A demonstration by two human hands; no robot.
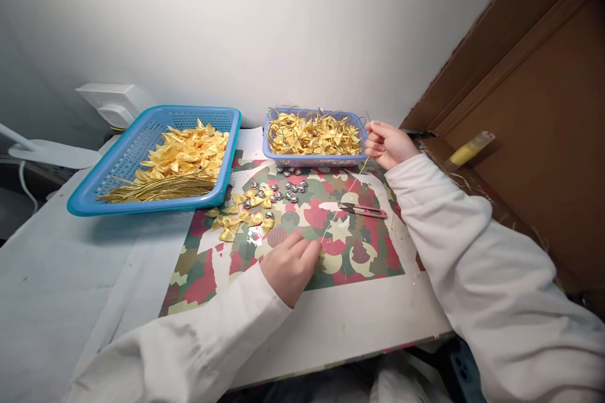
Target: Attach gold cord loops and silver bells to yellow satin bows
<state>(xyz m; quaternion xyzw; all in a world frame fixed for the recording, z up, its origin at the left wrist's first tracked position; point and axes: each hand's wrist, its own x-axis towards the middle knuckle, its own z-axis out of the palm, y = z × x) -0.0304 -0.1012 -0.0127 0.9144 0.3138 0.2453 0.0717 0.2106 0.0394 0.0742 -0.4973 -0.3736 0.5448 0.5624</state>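
My right hand is raised beside the small basket, fingers pinched on a thin needle that sticks up above them. A pale thread runs taut from there down to my left hand. That hand is closed low over the patterned sheet, and a bit of a yellow bow peeks out beneath its fingers, mostly hidden. Several loose yellow bows lie to its upper left, among small silver bells. Pink-handled thread snips rest between the two hands.
A blue basket at left holds yellow bows and gold cords. The smaller lilac basket by the wall is heaped with gold-corded bows. Cardboard borders the right side, with a yellow tube against it. A white lamp base stands left.
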